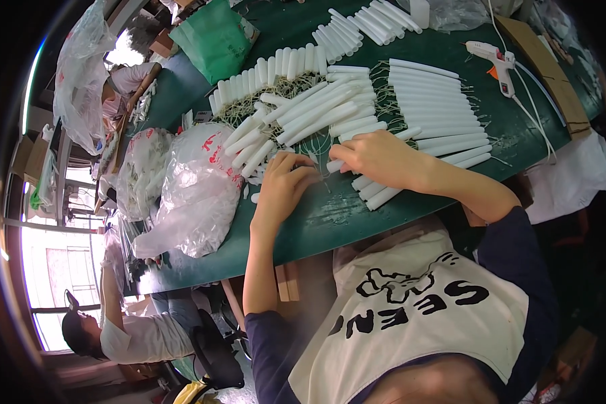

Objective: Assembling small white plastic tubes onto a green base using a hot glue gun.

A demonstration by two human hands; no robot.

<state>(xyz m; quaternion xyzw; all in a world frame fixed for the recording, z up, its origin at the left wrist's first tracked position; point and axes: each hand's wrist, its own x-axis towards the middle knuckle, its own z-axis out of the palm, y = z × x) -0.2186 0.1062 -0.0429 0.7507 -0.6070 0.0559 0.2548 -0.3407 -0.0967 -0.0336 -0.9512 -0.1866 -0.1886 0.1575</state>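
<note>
From my remote view, I see the right hand (378, 160) near the centre of the frame, fingers closed on a white tube (334, 166). Just left of it, the left hand (284, 183) curls its fingers; I cannot tell whether they grip anything. A tube row (427, 95) lies upper right of centre, a glue gun (495, 65) farther right
</note>
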